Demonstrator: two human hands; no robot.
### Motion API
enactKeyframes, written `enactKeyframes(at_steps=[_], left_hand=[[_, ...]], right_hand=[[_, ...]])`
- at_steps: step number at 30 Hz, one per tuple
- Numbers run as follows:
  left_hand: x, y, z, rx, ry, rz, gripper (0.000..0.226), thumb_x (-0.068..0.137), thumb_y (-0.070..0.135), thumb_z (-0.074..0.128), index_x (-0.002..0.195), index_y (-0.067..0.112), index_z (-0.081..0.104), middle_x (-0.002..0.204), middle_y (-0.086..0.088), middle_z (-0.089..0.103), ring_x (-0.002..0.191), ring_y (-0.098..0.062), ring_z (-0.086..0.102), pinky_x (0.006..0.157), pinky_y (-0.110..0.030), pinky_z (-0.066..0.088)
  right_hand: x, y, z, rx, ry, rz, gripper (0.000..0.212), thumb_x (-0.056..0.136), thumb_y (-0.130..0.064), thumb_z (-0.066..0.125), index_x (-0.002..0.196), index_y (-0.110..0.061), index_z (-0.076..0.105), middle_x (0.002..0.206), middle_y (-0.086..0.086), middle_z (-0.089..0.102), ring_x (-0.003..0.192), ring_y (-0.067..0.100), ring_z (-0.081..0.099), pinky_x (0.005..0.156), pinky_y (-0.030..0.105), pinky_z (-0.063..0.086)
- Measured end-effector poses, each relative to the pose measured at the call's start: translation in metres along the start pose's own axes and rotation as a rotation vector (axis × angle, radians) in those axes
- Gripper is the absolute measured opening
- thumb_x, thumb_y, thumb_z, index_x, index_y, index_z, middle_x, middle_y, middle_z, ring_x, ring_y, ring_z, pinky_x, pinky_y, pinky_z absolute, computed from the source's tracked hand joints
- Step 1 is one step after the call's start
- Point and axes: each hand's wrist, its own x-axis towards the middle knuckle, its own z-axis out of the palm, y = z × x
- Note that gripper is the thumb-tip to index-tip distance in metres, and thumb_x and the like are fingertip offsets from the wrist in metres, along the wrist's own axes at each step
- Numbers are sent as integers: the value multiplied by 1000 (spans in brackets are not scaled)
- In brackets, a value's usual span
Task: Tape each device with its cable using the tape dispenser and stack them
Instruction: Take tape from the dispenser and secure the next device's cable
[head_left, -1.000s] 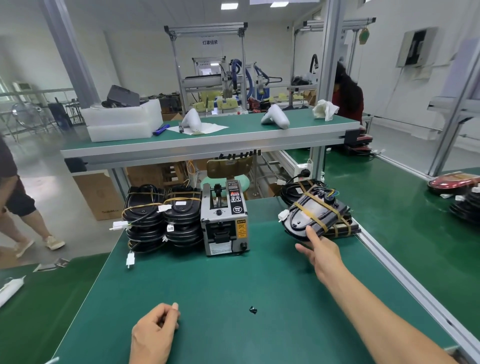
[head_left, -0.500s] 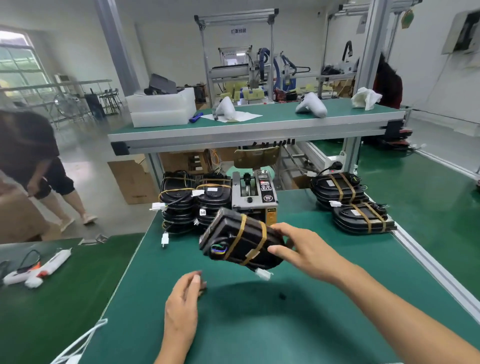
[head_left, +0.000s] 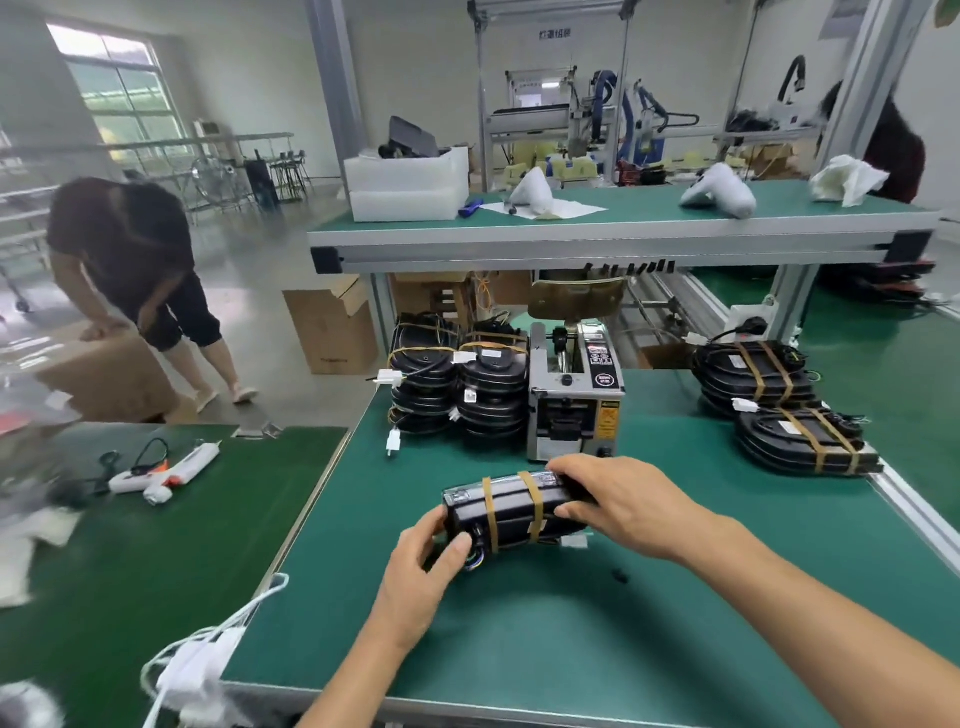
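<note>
Left hand curled round near end of taped black device; right hand gripping far end, fingers over top; held low over green counter, just before tape dispenser.

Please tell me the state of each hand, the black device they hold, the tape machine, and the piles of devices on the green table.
Left hand: grips the device's left end.
Right hand: holds its right end.
Device: on its edge, two tape bands round it.
Tape machine: upright, untouched.
Left piles: stacked, taped.
Right piles: stacked, taped.
</note>
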Motion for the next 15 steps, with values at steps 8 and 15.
enactKeyframes(at_steps=[8,15], left_hand=[[-17,-10,-21,149,-45,88,44,85,54,81,128,42,75,125,13,79,121,-11,72,108,-32,55],[-19,-17,-16,229,-67,168,48,88,51,77,133,35,71,129,15,72,125,-12,67,107,-25,49]], right_hand=[[4,-4,16,44,-66,-70,44,101,-47,60,141,-35,44,134,-12,62,117,19,60,95,41,49],[8,0,19,96,-79,-36,60,103,-48,57,158,-40,33,157,-16,45,137,15,49,110,38,42]])
